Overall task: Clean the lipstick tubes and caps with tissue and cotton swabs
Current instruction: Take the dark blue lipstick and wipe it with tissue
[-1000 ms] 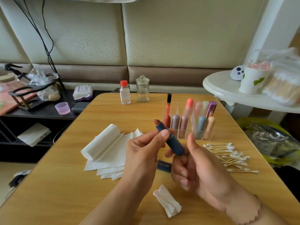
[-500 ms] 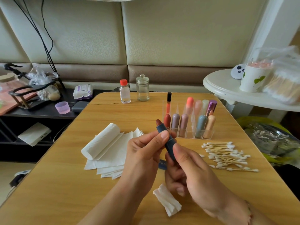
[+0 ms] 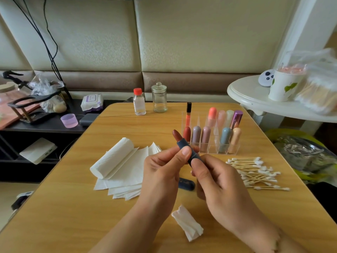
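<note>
Both hands hold an uncapped dark blue lipstick tube (image 3: 184,145) above the table, its brown-red bullet pointing up and away. My left hand (image 3: 164,168) grips the upper part between thumb and fingers. My right hand (image 3: 213,178) pinches the tube's lower end. The matching blue cap (image 3: 186,183) lies on the table under my hands. A folded used tissue (image 3: 187,225) lies near the front edge. A tissue roll with loose sheets (image 3: 116,159) is at the left, and a pile of cotton swabs (image 3: 255,173) at the right.
A clear acrylic organizer (image 3: 209,136) with several lipsticks stands behind my hands on the wooden table (image 3: 73,207). A red-capped bottle (image 3: 139,102) and a glass jar (image 3: 159,98) stand at the far edge. A white side table (image 3: 255,99) with a paper cup is at the right.
The brown-red bullet now sticks out further from the tube. My right hand has shifted from cradling the tube's bottom in its fingers to pinching the lower end.
</note>
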The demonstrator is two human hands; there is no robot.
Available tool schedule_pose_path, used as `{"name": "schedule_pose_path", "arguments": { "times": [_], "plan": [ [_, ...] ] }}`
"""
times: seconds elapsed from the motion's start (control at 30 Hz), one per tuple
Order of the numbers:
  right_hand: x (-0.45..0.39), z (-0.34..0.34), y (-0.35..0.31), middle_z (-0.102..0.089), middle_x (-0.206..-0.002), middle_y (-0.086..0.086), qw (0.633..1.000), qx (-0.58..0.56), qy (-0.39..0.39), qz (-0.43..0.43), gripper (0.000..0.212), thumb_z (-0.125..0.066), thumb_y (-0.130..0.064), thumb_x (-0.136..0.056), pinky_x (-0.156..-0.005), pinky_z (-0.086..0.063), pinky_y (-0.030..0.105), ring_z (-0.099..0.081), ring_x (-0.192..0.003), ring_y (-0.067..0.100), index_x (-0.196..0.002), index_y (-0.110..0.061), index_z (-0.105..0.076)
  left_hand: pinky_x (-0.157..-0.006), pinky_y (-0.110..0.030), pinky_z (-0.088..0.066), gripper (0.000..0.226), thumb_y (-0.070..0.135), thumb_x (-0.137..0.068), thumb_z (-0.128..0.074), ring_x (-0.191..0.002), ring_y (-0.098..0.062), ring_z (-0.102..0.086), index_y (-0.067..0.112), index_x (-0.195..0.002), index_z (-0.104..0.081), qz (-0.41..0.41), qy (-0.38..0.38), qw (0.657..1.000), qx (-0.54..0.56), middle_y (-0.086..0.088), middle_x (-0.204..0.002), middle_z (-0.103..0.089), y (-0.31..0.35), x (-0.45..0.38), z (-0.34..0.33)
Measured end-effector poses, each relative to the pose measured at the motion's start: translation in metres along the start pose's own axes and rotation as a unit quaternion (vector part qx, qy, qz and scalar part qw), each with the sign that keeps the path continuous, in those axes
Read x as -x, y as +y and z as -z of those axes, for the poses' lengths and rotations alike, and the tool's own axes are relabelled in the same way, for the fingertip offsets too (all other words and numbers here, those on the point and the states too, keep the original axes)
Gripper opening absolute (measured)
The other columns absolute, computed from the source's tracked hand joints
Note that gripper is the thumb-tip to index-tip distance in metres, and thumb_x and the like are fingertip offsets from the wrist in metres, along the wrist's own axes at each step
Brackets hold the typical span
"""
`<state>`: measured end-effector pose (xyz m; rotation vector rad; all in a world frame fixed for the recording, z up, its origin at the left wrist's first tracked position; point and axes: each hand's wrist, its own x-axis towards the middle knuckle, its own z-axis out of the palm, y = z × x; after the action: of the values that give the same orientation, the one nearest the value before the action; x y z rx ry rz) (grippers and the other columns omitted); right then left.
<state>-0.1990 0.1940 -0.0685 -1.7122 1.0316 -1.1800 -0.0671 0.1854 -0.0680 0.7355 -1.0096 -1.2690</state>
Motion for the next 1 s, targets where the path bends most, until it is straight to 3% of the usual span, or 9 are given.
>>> {"name": "schedule_pose_path", "arguments": {
  "times": [0.1,0.2,0.27,0.37,0.43,0.57,0.7,0.9,1.0],
  "plan": [
    [0.0,0.0,-0.002,-0.032,-0.051,-0.004,0.983,-0.133,-0.06,-0.11,0.052,-0.039,-0.062,-0.099,-0.047,-0.025,0.027,-0.031,-0.045,0.013,-0.074,-0.017,-0.05,-0.069,-0.03,-0.049,0.032,0.033,-0.076,-0.071,-0.07,-0.018,-0.06,0.003,-0.087,-0.075,0.001,-0.019,1.0,0.017,-0.013,-0.077,-0.066,0.001,0.0,0.001],
    [-0.001,0.008,-0.009,-0.019,-0.056,0.0,0.879,-0.369,-0.17,-0.251,0.055,-0.043,-0.063,-0.096,-0.041,-0.021,0.022,-0.023,-0.041,0.012,-0.074,-0.013,-0.051,-0.074,-0.032,-0.048,0.037,0.036,-0.073,-0.076,-0.059,-0.014,-0.063,0.002,-0.089,-0.075,0.004,-0.036,0.999,0.017,-0.012,-0.069,-0.068,0.003,0.0,0.004],
    [-0.002,0.013,-0.006,-0.019,-0.055,-0.002,0.854,-0.408,-0.204,-0.252,0.049,-0.046,-0.06,-0.09,-0.039,-0.024,0.019,-0.024,-0.039,0.01,-0.071,-0.015,-0.054,-0.084,-0.04,-0.047,0.047,0.045,-0.073,-0.079,-0.063,-0.017,-0.063,0.002,-0.092,-0.075,0.003,-0.044,0.999,-0.001,-0.012,-0.069,-0.068,0.001,-0.001,0.006],
    [-0.004,0.02,-0.003,-0.02,-0.055,0.0,0.903,-0.347,-0.144,-0.206,0.051,-0.047,-0.063,-0.085,-0.041,-0.022,0.023,-0.025,-0.041,0.014,-0.069,-0.016,-0.056,-0.08,-0.041,-0.051,0.06,0.062,-0.074,-0.072,-0.08,-0.023,-0.063,0.009,-0.101,-0.076,0.001,-0.061,0.994,-0.087,-0.011,-0.082,-0.072,0.003,-0.002,0.005],
    [-0.006,0.025,-0.002,-0.021,-0.056,0.001,0.926,-0.334,-0.084,-0.156,0.055,-0.049,-0.067,-0.086,-0.042,-0.023,0.024,-0.025,-0.042,0.014,-0.071,-0.015,-0.056,-0.079,-0.037,-0.056,0.061,0.068,-0.074,-0.066,-0.093,-0.016,-0.067,0.019,-0.109,-0.074,-0.028,-0.11,0.967,-0.229,0.001,-0.098,-0.074,0.011,-0.001,0.008],
    [-0.011,0.039,0.0,-0.022,-0.057,0.0,0.914,-0.373,0.016,-0.159,0.055,-0.038,-0.06,-0.093,-0.043,-0.014,0.024,-0.019,-0.043,0.01,-0.066,-0.016,-0.055,-0.084,-0.024,-0.049,0.045,0.044,-0.072,-0.082,-0.098,-0.011,-0.06,0.027,-0.111,-0.07,-0.003,-0.314,0.838,-0.446,0.009,-0.099,-0.066,0.037,0.0,0.014],
    [-0.012,0.046,0.001,-0.021,-0.056,0.0,0.916,-0.371,0.039,-0.148,0.055,-0.032,-0.058,-0.095,-0.044,-0.011,0.027,-0.019,-0.043,0.012,-0.067,-0.016,-0.053,-0.088,-0.019,-0.043,0.045,0.045,-0.066,-0.087,-0.109,-0.008,-0.049,0.034,-0.106,-0.07,-0.043,-0.356,0.745,-0.563,0.017,-0.1,-0.059,0.043,0.001,0.018],
    [-0.011,0.046,0.004,-0.023,-0.057,0.0,0.926,-0.35,0.032,-0.137,0.057,-0.03,-0.06,-0.098,-0.043,-0.014,0.026,-0.02,-0.043,0.012,-0.067,-0.017,-0.054,-0.092,-0.023,-0.032,0.023,0.052,-0.075,-0.076,-0.104,-0.005,-0.038,0.037,-0.092,-0.076,-0.041,-0.395,0.685,-0.611,0.021,-0.094,-0.047,0.036,0.005,0.02],
    [-0.011,0.041,0.005,-0.025,-0.056,-0.002,0.933,-0.341,0.024,-0.118,0.056,-0.043,-0.069,-0.091,-0.041,-0.021,0.021,-0.023,-0.043,0.011,-0.067,-0.02,-0.057,-0.088,-0.019,-0.036,0.009,0.039,-0.081,-0.075,-0.101,-0.006,-0.044,0.031,-0.084,-0.074,-0.058,-0.388,0.704,-0.592,0.019,-0.092,-0.055,0.036,0.004,0.016]
  ]
}}
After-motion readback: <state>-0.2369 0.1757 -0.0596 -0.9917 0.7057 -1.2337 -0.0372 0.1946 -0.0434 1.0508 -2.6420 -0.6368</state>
